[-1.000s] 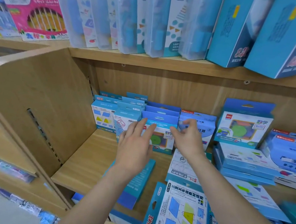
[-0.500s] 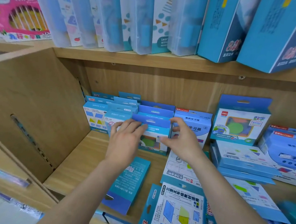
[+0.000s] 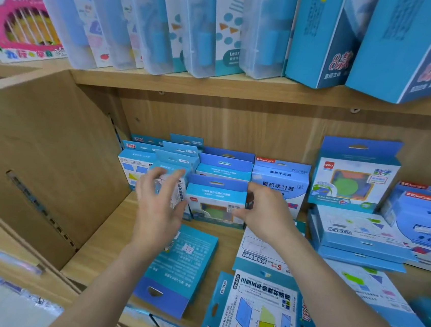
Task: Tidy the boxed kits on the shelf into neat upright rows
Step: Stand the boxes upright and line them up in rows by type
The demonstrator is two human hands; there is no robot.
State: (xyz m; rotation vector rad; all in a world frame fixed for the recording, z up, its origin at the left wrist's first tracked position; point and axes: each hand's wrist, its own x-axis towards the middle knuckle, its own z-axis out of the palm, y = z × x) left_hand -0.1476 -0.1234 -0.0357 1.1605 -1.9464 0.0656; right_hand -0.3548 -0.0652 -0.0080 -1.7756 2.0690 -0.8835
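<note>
A: Centre of frame: where is the kit?
B: The blue boxed kit [image 3: 215, 203] stands upright on the wooden shelf [image 3: 102, 247]; your right grip [image 3: 264, 216] pinches its right edge, and your left grip [image 3: 160, 208] hangs wide just beside its left edge.

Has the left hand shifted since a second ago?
Yes. The left hand has moved left, off the front green-circle box and toward the shelf's wooden side panel.

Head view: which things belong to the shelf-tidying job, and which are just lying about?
Job: front kit, gripped by right hand; left hand beside it; upright kits behind; flat kits.
Lying about: clear cases, pink box, tall blue boxes overhead.
</note>
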